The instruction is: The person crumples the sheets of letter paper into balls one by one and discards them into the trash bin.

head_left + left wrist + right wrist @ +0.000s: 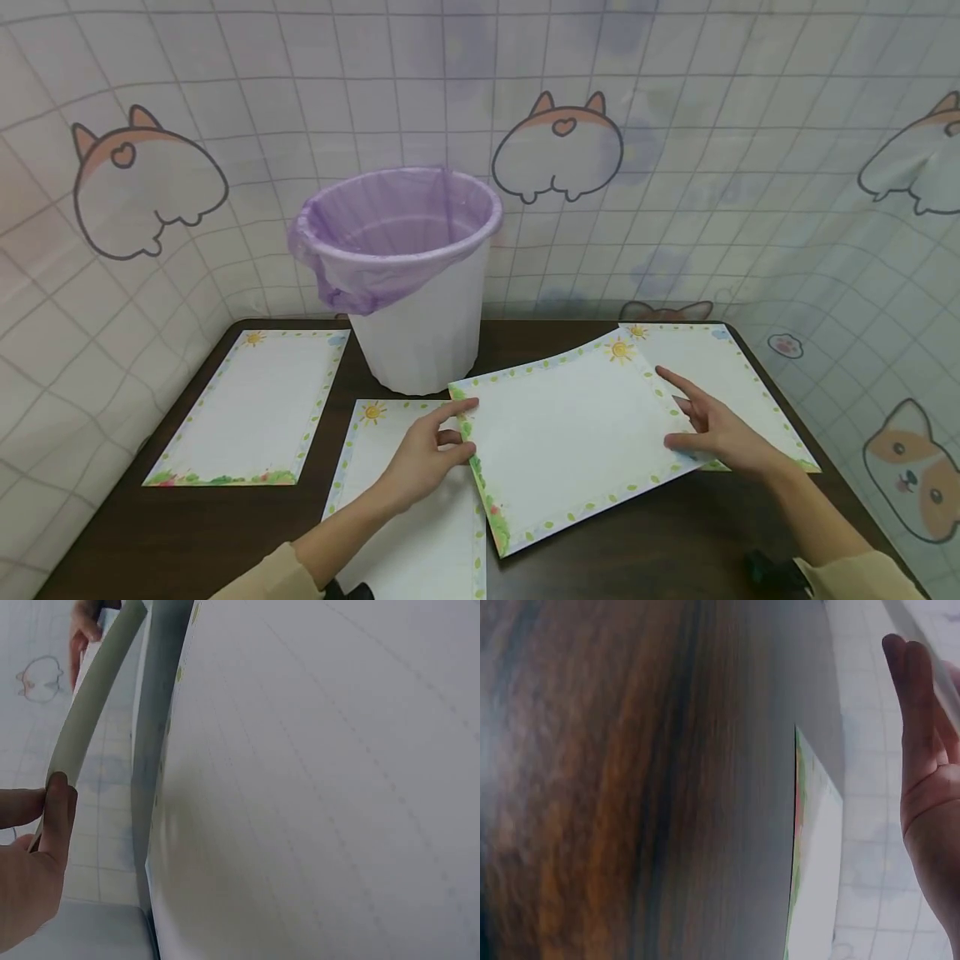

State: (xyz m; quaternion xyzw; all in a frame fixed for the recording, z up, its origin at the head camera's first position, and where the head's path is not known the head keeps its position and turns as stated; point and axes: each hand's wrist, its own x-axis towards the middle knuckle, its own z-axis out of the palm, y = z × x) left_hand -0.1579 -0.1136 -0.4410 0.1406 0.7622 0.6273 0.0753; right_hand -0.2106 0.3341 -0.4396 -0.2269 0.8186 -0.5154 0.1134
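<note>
A white paper sheet (570,433) with a leafy border and a sun in one corner is held raised and tilted between both hands. At its left edge, my left hand (423,458) pinches it between thumb and fingers. The left wrist view shows the bent sheet (94,705) edge-on in that hand (37,877). My right hand (723,433) holds the opposite edge, thumb on top. In the right wrist view, straight fingers (917,697) of this hand lie along the sheet's underside. Beneath the left forearm lies another bordered sheet (405,500), partly covered.
A white bin (431,333) lined with a purple bag (405,208) stands at the back of the dark table (637,542). Similar sheets lie at the left (243,400) and back right (712,367). A gridded curtain with dog drawings (562,158) surrounds the table.
</note>
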